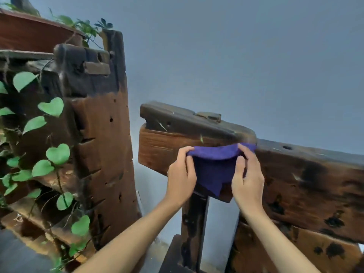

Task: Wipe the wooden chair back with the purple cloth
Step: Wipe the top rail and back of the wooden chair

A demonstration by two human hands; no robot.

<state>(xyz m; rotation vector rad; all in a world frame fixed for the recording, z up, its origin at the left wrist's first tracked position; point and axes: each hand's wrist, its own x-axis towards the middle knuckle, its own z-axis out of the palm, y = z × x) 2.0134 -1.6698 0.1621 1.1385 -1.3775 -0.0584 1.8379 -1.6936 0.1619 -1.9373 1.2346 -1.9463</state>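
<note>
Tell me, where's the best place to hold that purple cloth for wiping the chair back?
Probably along its top edge, coming from the front. The purple cloth hangs flat against the wooden chair back, its lower corner dangling loose. The left hand and right hand already pinch the two upper corners, which keeps it spread wide for wiping.

Cloth (214,166): solid deep purple, no pattern seen. Chair back (307,186): warm reddish-brown wood, irregular black blotches and dark knots; top rail (189,123) was darker, near black-brown, with a few pale scratches. End block (155,148): lighter orange-brown with horizontal grain. Wooden post (106,146): brown below, charred-black above, small dark holes. Vine leaves (57,154): light green. Wall (236,56): plain grey-blue. Planter (29,34): dull red-brown.
</note>
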